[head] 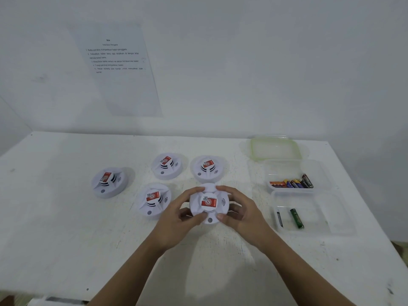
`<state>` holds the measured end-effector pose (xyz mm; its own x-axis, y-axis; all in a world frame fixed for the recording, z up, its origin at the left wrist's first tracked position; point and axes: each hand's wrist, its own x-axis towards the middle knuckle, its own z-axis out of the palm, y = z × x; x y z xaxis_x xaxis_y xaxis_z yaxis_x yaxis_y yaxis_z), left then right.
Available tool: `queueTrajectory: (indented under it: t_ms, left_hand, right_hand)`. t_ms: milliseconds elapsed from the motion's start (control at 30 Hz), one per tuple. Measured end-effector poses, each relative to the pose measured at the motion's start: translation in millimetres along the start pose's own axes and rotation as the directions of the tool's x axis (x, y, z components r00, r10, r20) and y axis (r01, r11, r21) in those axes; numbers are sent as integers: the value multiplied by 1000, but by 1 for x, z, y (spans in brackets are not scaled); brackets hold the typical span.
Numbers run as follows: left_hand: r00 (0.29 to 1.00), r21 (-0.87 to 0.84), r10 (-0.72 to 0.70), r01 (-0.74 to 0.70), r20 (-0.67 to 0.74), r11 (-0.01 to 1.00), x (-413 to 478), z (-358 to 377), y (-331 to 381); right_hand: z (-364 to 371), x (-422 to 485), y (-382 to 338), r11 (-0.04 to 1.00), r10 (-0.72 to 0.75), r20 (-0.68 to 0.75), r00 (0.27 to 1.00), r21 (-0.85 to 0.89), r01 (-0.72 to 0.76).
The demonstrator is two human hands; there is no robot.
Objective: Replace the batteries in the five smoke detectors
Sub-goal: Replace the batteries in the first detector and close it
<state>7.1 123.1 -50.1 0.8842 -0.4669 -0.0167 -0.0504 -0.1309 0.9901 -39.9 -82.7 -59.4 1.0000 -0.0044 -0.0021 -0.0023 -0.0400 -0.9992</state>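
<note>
Both hands hold a white smoke detector (208, 204) with a red label above the table's middle. My left hand (180, 214) grips its left rim with curled fingers and thumb. On the right rim, my right hand (239, 212) grips the same way. Several other white detectors with red labels lie on the table: one at far left (108, 181), one near left (153, 200), two behind (167, 165) (208, 167). A clear box (320, 173) holds several batteries (291, 183). A nearer clear box (318, 217) holds a green battery (297, 218) and a dark one (279, 218).
A clear lid with a green seal (276, 149) lies at the back right of the white table (66, 228). A printed instruction sheet (117, 69) hangs on the wall behind. The table's right edge runs close past the boxes.
</note>
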Motion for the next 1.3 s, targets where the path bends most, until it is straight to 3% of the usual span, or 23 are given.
queueTrajectory:
  t_ms: [1300]
  left_hand:
    - [999,117,-38,37,11,992,0,1,-2]
  right_hand:
    - [-1,2,13,967,-36,-27,999,-254,28]
